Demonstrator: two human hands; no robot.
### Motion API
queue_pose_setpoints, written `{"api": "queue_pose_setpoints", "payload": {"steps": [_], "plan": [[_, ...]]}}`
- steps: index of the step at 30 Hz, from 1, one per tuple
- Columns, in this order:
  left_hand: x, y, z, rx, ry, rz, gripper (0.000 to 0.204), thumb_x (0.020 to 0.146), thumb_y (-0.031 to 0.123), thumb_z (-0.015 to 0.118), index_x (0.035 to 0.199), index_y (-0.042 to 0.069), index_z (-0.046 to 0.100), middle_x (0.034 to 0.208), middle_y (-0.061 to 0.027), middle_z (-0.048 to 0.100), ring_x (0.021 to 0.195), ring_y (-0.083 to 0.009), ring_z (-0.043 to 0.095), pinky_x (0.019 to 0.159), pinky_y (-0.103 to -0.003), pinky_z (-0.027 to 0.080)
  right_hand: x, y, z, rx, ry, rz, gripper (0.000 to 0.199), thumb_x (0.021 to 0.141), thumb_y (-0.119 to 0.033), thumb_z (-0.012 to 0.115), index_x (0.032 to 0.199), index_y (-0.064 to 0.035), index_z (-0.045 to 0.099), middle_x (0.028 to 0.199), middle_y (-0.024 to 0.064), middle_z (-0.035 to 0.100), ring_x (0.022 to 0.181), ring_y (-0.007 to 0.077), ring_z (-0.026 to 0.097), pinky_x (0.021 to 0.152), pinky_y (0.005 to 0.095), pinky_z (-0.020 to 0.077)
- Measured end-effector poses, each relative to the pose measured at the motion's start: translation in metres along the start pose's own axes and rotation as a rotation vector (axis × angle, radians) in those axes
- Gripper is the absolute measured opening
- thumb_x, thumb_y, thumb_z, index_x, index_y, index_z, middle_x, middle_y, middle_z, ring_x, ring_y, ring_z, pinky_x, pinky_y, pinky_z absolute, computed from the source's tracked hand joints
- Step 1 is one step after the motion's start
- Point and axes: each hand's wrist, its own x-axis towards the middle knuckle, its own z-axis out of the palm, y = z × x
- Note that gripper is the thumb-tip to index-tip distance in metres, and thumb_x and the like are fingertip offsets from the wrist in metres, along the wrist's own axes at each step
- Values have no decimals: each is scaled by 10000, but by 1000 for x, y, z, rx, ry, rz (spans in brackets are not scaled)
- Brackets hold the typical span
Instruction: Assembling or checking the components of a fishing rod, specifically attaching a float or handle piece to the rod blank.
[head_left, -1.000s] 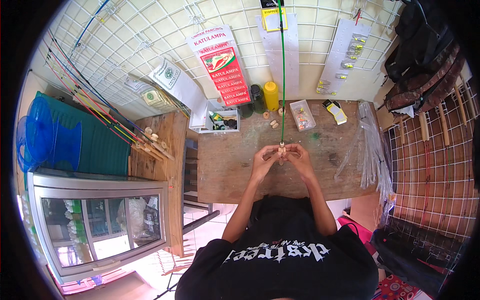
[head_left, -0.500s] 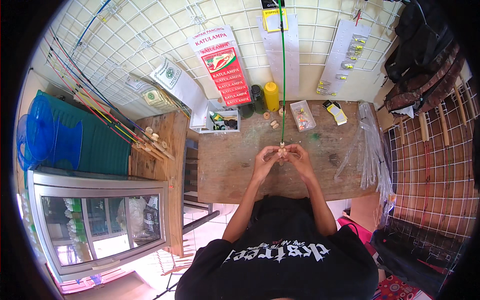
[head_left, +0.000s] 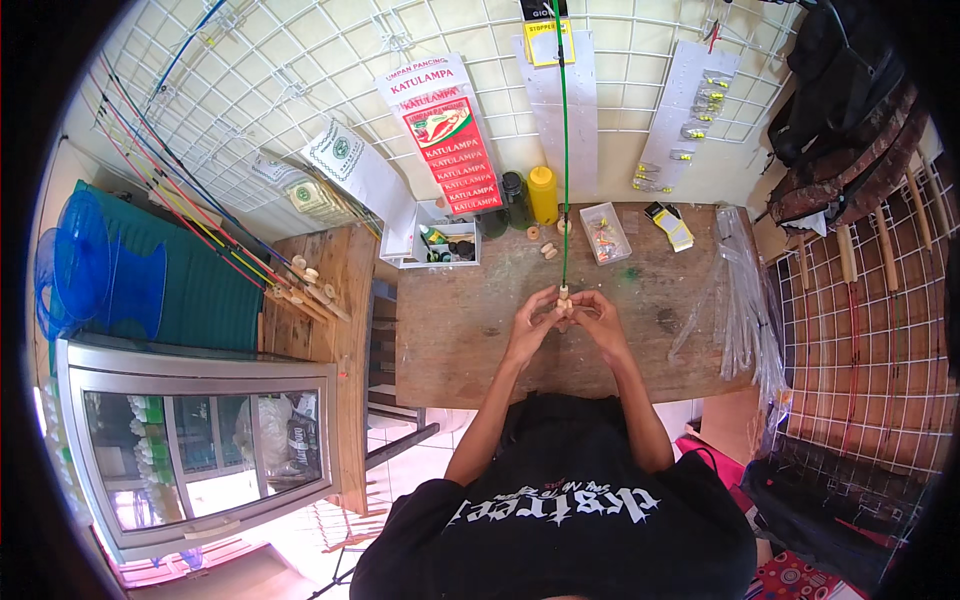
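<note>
A thin green fishing rod (head_left: 566,150) stands out away from me over the table, its near end in my hands. At that end is a small pale wooden handle piece (head_left: 564,297). My left hand (head_left: 531,328) pinches it from the left side, fingers curled in. From the right, my right hand (head_left: 598,325) closes on the same piece, and the fingertips of both hands meet around it. The fingers partly hide the handle's lower part. Beyond the hands, small wooden pieces (head_left: 549,250) lie on the wooden table (head_left: 470,330).
At the table's back stand a yellow bottle (head_left: 542,195), a dark bottle (head_left: 516,198), a white box of supplies (head_left: 440,250) and a clear tray of small parts (head_left: 605,232). Clear plastic sleeves (head_left: 735,300) hang over the right edge. A glass cabinet (head_left: 200,440) is at left.
The rod's far end has shifted slightly left. My fingers have changed position a little around the wooden handle piece, and both hands keep their grip.
</note>
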Motion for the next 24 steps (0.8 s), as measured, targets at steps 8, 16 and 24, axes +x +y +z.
{"api": "queue_pose_setpoints", "payload": {"steps": [8,16,24], "plan": [[3,-1,-6,-1,-143,-24,408,914,113,568,1287,-4,452,1160,-112,567,973,-164,590,800,-286,500,0,0,1,54,-12,20,251,808,-46,657,1036,-3,560,977,70,611,869,141,600,753,280,483],[7,-13,-6,30,-81,-19,458,894,124,605,1309,20,442,1141,-96,573,968,-146,584,814,-267,482,0,-2,3,33,-29,7,248,806,-56,651,1031,-3,562,967,68,610,859,137,586,782,286,467],[8,-8,-2,13,-81,-24,482,895,140,609,1335,52,433,1151,-85,564,940,-130,582,748,-255,486,-2,-8,0,51,-68,26,263,813,-46,641,1057,4,558,1004,87,596,915,145,580,815,290,476]]}}
